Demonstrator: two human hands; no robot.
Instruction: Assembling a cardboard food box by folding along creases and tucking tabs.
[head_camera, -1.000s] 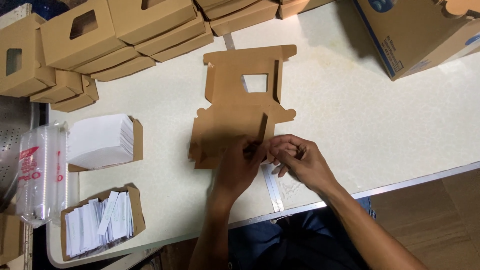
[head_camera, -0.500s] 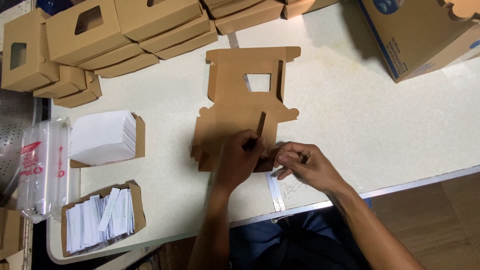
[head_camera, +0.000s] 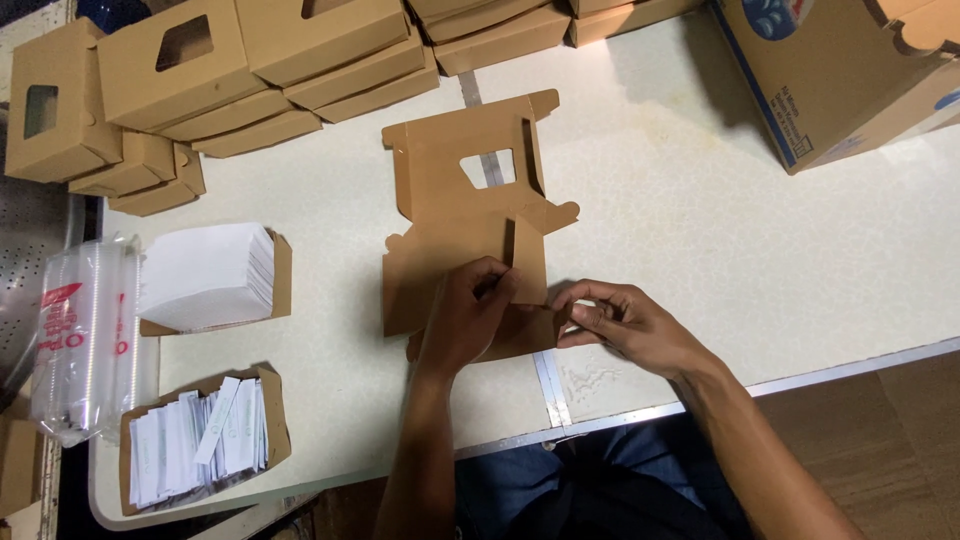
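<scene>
Left hand (head_camera: 470, 310) curled with fingers pinched, right hand (head_camera: 625, 325) beside it, fingertips pinched in a grip.

Head camera looks steeply down, close over the table (head_camera: 700, 230).

Bare forearms, no sleeves, dark blue trousers (head_camera: 560, 480)

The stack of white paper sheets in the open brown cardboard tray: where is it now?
In the head view, the stack of white paper sheets sits on the table's left side, between the clear plastic bag and the flat brown cardboard box blank.
</scene>
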